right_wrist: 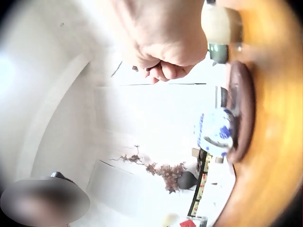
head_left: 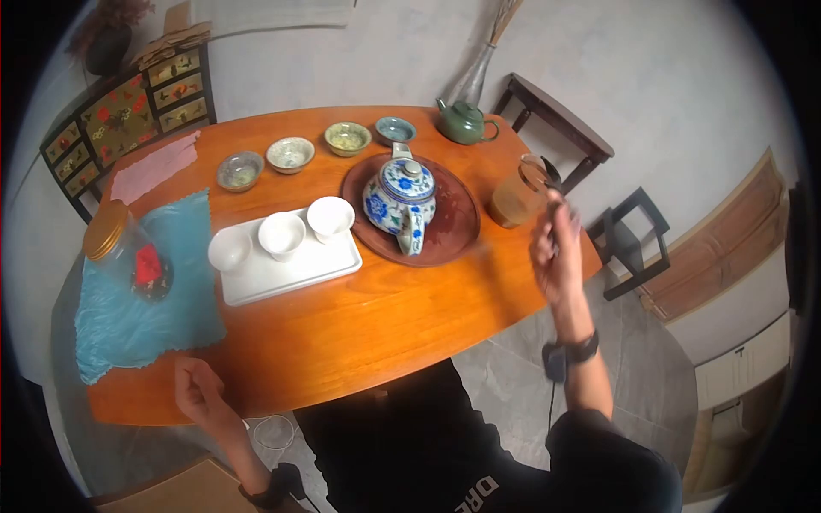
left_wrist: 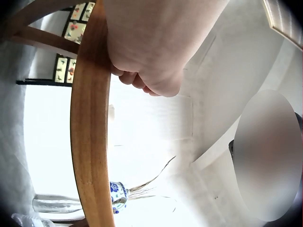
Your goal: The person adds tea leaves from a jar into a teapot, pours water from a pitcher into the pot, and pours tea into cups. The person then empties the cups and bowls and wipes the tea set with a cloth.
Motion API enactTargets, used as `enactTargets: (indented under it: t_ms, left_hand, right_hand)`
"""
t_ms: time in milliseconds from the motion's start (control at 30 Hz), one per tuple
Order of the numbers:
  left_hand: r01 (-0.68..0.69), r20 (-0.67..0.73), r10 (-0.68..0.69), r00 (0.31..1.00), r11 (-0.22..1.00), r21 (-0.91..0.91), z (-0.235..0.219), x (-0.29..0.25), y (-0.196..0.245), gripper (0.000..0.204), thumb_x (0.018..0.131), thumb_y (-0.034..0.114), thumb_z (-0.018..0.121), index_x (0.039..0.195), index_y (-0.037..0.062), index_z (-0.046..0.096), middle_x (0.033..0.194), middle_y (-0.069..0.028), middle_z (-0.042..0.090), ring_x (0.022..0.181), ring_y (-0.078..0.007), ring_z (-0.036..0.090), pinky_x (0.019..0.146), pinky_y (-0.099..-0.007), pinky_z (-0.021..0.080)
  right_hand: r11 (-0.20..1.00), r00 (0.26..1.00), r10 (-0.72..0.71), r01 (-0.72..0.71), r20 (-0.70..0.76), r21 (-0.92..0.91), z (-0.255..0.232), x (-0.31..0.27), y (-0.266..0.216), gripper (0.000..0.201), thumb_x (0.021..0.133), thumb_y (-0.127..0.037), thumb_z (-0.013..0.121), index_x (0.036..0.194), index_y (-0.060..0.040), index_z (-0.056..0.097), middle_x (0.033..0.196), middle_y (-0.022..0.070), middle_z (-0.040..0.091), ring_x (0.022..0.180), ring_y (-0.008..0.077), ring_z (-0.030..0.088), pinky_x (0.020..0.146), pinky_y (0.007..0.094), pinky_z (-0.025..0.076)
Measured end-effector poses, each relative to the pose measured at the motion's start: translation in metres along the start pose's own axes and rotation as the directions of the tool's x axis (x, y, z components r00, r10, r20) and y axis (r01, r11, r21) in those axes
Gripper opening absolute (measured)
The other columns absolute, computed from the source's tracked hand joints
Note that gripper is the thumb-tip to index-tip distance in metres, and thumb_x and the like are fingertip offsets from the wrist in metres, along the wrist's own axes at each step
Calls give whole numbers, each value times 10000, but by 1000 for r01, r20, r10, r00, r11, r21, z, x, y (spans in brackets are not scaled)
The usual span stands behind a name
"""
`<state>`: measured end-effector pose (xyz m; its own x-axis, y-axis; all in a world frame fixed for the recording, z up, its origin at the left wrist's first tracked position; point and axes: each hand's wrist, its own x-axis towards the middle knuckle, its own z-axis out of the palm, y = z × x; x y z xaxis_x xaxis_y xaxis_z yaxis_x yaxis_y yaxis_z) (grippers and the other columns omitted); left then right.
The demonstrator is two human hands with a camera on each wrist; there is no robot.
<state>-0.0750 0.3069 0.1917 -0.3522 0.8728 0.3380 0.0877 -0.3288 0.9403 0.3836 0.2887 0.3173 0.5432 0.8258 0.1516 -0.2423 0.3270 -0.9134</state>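
My left hand (head_left: 201, 389), fingers curled, is at the near left table edge. No object shows in it; the blue cloth (head_left: 145, 333) lies just beyond. My right hand (head_left: 558, 248) is blurred near the right table edge, fingers curled and thumb raised. A dark patch shows between its fingers, and I cannot tell whether it is an object. Right beyond that hand stands a glass pitcher (head_left: 511, 203) with amber contents and a dark handle. The blue-and-white teapot (head_left: 398, 201) sits on a round brown tray (head_left: 457, 231), with its spout toward me.
A white tray (head_left: 295, 286) bears three white cups (head_left: 282, 235). Behind are several glazed bowls (head_left: 291, 156) and a green teapot (head_left: 463, 124). A glass jar (head_left: 128, 244) with a gold lid and red label lies on the blue cloth. A pink cloth (head_left: 154, 168) is farther back.
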Motion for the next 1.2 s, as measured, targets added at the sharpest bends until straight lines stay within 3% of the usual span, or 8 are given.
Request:
enactTargets:
  t_ms: [33, 133, 233, 300, 400, 500, 667, 1200]
  left_hand:
    - [0, 0, 0, 1000, 1000, -1, 0, 0, 0, 269, 1081, 141, 515, 821, 77, 497, 677, 61, 343, 603, -29, 292, 550, -235, 192]
    - [-26, 12, 26, 1000, 999, 23, -1, 0, -3, 259, 1076, 132, 516, 824, 76, 497, 680, 61, 338, 602, -30, 290, 552, -236, 188]
    - [-57, 4, 57, 998, 998, 30, -2, 1, -8, 250, 1071, 124, 514, 826, 77, 498, 684, 61, 337, 603, -29, 288, 553, -234, 184]
    - [-45, 6, 45, 999, 998, 42, -1, 1, -2, 246, 1069, 124, 512, 828, 78, 499, 686, 61, 337, 603, -28, 288, 554, -232, 184]
    - [-78, -11, 79, 997, 995, 64, 1, 2, -7, 242, 1078, 132, 505, 841, 84, 501, 674, 67, 311, 587, -17, 260, 538, -233, 162]
    - [-113, -17, 115, 993, 990, 79, 1, 2, -9, 243, 1089, 142, 499, 851, 89, 502, 662, 73, 284, 571, -8, 231, 521, -236, 139]
    - [-95, -16, 97, 995, 991, 95, 1, 2, -7, 242, 1091, 148, 497, 857, 87, 509, 665, 76, 282, 571, -5, 232, 521, -236, 137]
    - [-34, -21, 37, 999, 992, 123, -1, 0, -4, 240, 1081, 159, 511, 857, 75, 517, 695, 68, 347, 614, -19, 302, 556, -226, 190]
  right_hand:
    - [993, 994, -96, 99, 45, -66, -12, 25, -5, 300, 1058, -444, 601, 1055, -148, 556, 744, -50, 449, 524, 40, 350, 429, 202, 257]
    - [990, 994, 111, -109, -13, 89, -3, 71, -48, 673, 936, -814, 485, 722, -176, 476, 592, -65, 303, 466, 76, 234, 432, 248, 165]
    - [981, 975, 172, -182, 138, 69, -8, 120, -56, 408, 1040, -481, 610, 837, -127, 584, 647, -44, 432, 490, 75, 328, 411, 232, 218]
    - [993, 986, 111, -116, -122, -28, 19, 128, -54, 213, 1048, -293, 647, 1016, -83, 660, 748, -12, 583, 522, 73, 384, 409, 221, 258]
    - [983, 984, 176, -176, 4, 50, 4, 157, -51, 197, 1028, -204, 682, 1162, -60, 671, 874, 1, 672, 546, 52, 402, 416, 202, 258]
    - [974, 964, 189, -208, 185, 88, -24, 182, -44, 210, 1017, -214, 703, 1147, -56, 659, 824, -37, 623, 554, 31, 385, 420, 191, 246]
    - [966, 994, 105, -104, -8, -236, -11, 183, -46, 584, 967, -641, 635, 686, -239, 316, 616, -92, 269, 485, 48, 201, 436, 243, 108]
    - [938, 998, 55, -52, -2, -343, -5, 181, -39, 456, 1095, -378, 440, 692, -216, 304, 609, -66, 254, 503, 90, 181, 461, 296, 116]
